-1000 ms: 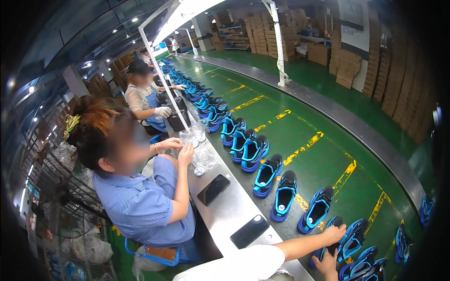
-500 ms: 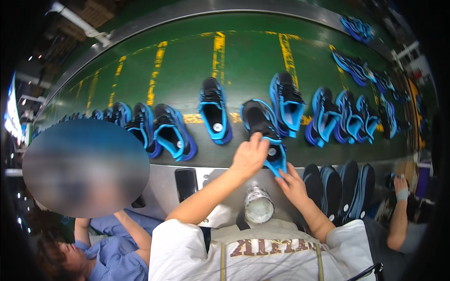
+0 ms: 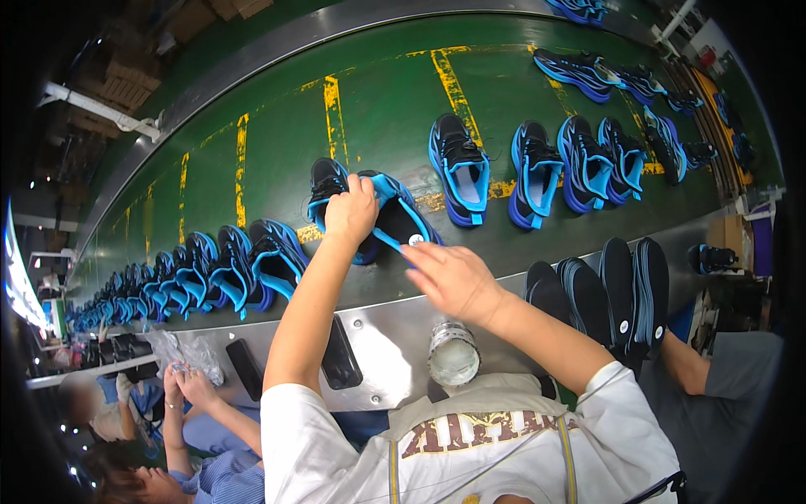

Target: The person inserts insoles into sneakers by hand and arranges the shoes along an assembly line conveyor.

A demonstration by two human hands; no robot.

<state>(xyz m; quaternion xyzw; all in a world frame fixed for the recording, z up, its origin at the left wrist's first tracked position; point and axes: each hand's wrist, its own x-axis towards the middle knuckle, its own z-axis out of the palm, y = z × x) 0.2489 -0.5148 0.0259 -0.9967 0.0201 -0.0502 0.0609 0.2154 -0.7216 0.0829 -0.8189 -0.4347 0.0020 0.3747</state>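
My left hand [image 3: 352,207] is closed on the upper front of a black and blue sneaker [image 3: 403,220], which stands on the green belt. A white round sticker shows inside the shoe, near its heel. My right hand [image 3: 457,281] is at the heel end with its fingers stretched out. Its fingertips are close to the collar, and I cannot tell whether they touch it. Just left of this shoe, partly behind my left hand, stands a matching sneaker [image 3: 326,178]. To the right stands another sneaker [image 3: 460,172] with a pale inside.
Rows of like sneakers [image 3: 235,267] line the green belt [image 3: 277,160] on both sides. Black insoles [image 3: 617,290] stand along the metal ledge [image 3: 512,290] at right. A clear jar [image 3: 454,357] and dark phones [image 3: 340,357] are before me. Other people sit at left and right.
My view has turned. The held sneaker has come over beside the matching one at its left. My left hand still grips it, while my right hand's fingers have straightened at the heel.
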